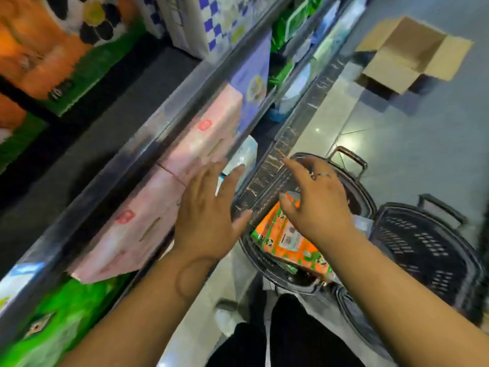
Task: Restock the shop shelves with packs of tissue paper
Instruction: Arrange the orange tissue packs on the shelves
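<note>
Both hands are being held open and empty: left hand (209, 207) beside pink tissue packs (169, 186) on the shelf (111, 165), right hand (317, 205) over an orange pack (288, 239) in a basket (354, 186); another basket (423, 245) alongside.

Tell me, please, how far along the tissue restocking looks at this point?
Partway. Pink packs already sit on the shelf beside the left hand, which is open and holds nothing. The right hand, also empty, hovers over the basket, where an orange pack waits. A second basket looks empty. Left: shelving that orange pack.
</note>
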Demonstrator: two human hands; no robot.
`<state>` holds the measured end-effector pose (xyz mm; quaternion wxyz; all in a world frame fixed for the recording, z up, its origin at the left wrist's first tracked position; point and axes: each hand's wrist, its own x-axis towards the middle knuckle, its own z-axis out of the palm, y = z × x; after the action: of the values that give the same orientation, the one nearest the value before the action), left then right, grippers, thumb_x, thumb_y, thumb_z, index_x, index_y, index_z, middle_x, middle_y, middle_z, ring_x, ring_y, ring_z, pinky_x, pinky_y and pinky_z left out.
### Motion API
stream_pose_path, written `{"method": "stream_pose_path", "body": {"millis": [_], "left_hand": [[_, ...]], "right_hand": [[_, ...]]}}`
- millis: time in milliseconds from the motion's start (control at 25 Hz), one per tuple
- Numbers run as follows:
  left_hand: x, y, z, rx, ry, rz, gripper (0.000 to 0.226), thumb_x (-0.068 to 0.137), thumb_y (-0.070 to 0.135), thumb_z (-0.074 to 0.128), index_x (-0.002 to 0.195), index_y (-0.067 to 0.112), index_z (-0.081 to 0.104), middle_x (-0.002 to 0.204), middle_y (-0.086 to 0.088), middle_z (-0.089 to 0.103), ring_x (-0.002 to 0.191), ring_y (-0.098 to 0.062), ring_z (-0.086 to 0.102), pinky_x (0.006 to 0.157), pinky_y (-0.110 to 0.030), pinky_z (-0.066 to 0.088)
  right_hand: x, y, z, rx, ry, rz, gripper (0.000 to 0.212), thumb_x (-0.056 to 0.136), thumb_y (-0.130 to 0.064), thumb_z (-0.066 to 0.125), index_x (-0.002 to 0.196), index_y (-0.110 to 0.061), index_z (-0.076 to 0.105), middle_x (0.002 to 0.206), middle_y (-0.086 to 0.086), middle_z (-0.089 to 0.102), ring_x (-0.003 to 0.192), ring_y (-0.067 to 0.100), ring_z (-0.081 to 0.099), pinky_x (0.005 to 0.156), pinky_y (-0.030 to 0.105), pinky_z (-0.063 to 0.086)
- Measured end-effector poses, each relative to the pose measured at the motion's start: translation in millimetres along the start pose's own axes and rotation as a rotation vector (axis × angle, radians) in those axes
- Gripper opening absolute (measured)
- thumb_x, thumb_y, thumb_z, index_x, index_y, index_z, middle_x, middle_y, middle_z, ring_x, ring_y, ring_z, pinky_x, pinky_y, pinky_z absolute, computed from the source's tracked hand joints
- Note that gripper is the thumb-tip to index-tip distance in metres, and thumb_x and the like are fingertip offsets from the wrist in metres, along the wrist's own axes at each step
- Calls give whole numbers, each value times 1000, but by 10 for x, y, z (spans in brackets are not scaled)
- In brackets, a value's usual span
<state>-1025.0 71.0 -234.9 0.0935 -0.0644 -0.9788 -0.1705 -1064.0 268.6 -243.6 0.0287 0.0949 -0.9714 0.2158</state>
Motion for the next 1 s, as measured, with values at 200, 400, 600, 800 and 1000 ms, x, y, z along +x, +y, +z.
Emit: {"method": "stream_pose_path", "body": {"millis": [200,400,600,800,1000], "left_hand": [[-67,148,988,-67,-178,113,76,71,41,72,137,17,42,139,-15,46,128,-36,41,106,-48,37],[-218,212,2062,-66,-386,144,84,66,41,79,138,15,43,139,-17,44,128,-38,40,106,-52,36],[-576,199,3070,-62,-558,198,89,69,53,70,142,16,35,140,-17,40,129,-38,38,102,-55,38],[-951,355,3957,-26,-764,202,119,67,58,74,151,29,-5,158,-11,-1,146,-32,1,119,-47,13],[-1149,504,4606,4,-801,278,108,87,36,56,137,32,-40,159,-8,-15,145,-34,-14,117,-50,13]], "right_hand": [[-540,819,509,-33,-63,233,59,76,-29,69,133,-22,53,128,18,52,115,37,50,91,44,45],[-1056,1430,1189,-44,-189,386,60,76,-27,73,132,-19,54,130,19,51,114,41,52,86,48,48],[-1356,1849,1826,-10,-269,495,62,79,-31,69,137,-25,49,135,12,47,119,35,49,93,45,47],[-1472,2168,2218,9,-258,557,61,79,-33,68,137,-26,50,135,8,47,124,31,43,101,47,40],[-1494,2331,2331,88,-134,540,55,74,-31,63,127,-21,58,126,11,53,117,28,39,94,44,43]]}}
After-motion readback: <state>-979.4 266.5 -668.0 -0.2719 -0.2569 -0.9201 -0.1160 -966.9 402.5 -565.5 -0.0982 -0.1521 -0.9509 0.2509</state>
